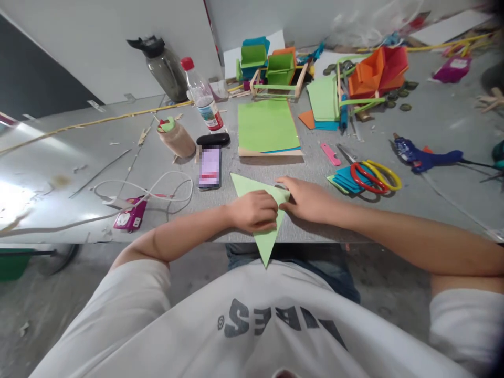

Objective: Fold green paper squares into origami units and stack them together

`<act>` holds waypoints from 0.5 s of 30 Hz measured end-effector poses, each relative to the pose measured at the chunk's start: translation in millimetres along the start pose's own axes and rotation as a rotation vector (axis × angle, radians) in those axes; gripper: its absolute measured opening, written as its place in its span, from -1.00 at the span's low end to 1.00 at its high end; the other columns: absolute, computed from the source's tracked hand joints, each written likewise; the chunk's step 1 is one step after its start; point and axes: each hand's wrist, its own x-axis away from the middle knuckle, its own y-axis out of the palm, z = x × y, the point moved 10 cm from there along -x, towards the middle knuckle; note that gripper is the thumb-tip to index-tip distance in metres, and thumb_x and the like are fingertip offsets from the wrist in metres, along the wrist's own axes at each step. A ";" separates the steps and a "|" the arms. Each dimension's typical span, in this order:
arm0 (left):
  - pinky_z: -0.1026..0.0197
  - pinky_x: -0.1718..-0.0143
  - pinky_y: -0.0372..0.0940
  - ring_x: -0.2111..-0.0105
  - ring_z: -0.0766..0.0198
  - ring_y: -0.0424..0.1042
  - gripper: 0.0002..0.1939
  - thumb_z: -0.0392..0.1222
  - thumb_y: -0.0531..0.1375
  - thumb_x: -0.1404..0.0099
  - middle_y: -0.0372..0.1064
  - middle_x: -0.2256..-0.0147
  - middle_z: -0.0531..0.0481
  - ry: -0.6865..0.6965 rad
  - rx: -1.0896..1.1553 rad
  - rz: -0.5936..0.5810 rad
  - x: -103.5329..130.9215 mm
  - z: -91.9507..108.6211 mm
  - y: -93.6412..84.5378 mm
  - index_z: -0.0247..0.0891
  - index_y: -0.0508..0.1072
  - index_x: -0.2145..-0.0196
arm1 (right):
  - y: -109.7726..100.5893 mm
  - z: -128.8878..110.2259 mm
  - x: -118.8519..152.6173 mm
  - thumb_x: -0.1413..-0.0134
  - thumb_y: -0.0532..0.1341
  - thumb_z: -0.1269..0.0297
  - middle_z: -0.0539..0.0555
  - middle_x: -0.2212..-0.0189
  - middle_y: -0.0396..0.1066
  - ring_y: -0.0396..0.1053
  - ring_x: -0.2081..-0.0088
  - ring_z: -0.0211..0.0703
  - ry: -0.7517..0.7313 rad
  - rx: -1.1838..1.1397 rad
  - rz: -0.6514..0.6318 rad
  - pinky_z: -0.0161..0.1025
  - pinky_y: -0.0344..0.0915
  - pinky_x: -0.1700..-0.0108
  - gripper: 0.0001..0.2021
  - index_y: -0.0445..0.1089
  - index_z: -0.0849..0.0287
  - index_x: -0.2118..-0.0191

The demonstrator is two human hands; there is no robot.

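Note:
A sheet of light green paper (pixel 266 243), folded into a triangle, lies at the table's front edge with one point hanging over it. My left hand (pixel 255 211) rests on the paper, its fingers curled and pressed down on the middle. At the paper's right corner is my right hand (pixel 307 200), its index finger along the upper edge and its thumb below, holding that corner. What lies under the left fingers is hidden.
Behind the hands lies a stack of green paper (pixel 268 126). Scissors (pixel 374 176) sit on blue paper pieces (pixel 348 179) to the right, near a pink cutter (pixel 330 154) and a blue glue gun (pixel 427 156). A phone (pixel 210 167) and a bottle (pixel 207 105) stand left.

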 end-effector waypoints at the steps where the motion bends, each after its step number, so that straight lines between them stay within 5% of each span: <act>1: -0.18 -0.11 0.55 0.06 -0.07 0.68 -0.55 0.19 0.16 -0.78 0.69 0.08 -0.29 -0.066 -0.046 0.054 1.1 -9.3 -7.0 -0.13 0.66 0.13 | 0.1 4.1 -0.9 -0.47 0.42 0.15 0.23 -0.17 0.82 0.78 -0.14 0.41 0.033 -0.024 0.002 0.19 0.63 -0.09 -0.43 0.51 -0.06 -0.50; 4: -0.16 -0.07 0.51 0.08 -0.08 0.64 -0.44 0.35 0.12 -0.76 0.66 0.06 -0.30 -0.313 -0.137 0.184 10.2 -35.0 -24.3 -0.18 0.62 0.07 | -5.1 11.3 -5.4 -0.44 0.40 0.18 0.08 0.17 0.77 0.74 0.12 0.23 0.116 -0.141 0.054 0.08 0.58 0.06 -0.62 0.60 -0.10 -0.30; 7: -0.15 -0.08 0.47 0.20 0.00 0.60 -0.33 0.52 0.11 -0.72 0.62 0.18 -0.16 -0.517 -0.075 0.335 25.8 -49.2 -35.2 -0.20 0.55 -0.04 | -17.7 11.5 -5.4 -0.39 0.36 0.18 0.08 0.22 0.69 0.67 0.18 0.19 0.157 -0.339 0.164 0.10 0.61 0.06 -0.59 0.55 -0.08 -0.29; 9: -0.13 -0.10 0.47 0.21 0.02 0.63 -0.19 0.64 0.11 -0.69 0.62 0.19 -0.08 -0.575 0.128 0.462 34.8 -54.1 -36.2 -0.23 0.44 -0.28 | -25.7 9.2 0.0 -0.42 0.31 0.14 0.12 0.16 0.68 0.68 0.15 0.22 0.160 -0.443 0.223 0.13 0.64 0.06 -0.50 0.47 -0.06 -0.40; 12: -0.14 -0.15 0.54 0.06 -0.02 0.77 0.12 0.80 0.06 -0.61 0.70 -0.09 -0.22 -0.571 0.609 0.598 38.4 -61.1 -26.4 -0.15 0.02 -0.64 | -33.5 -3.0 12.5 -0.49 0.27 -0.01 0.23 -0.09 0.69 0.71 -0.03 0.30 0.067 -0.460 0.269 0.20 0.68 -0.04 -0.39 0.36 -0.11 -0.55; 15: -0.16 -0.12 0.60 -0.03 -0.08 0.82 0.23 0.93 -0.03 -0.51 0.66 -0.31 -0.31 -0.571 1.019 0.599 31.9 -63.4 -13.6 0.06 -0.21 -0.72 | -25.2 -22.3 20.9 -0.51 0.26 -0.18 0.25 -0.35 0.61 0.69 -0.22 0.32 -0.114 -0.457 0.206 0.28 0.67 -0.27 -0.31 0.33 -0.23 -0.63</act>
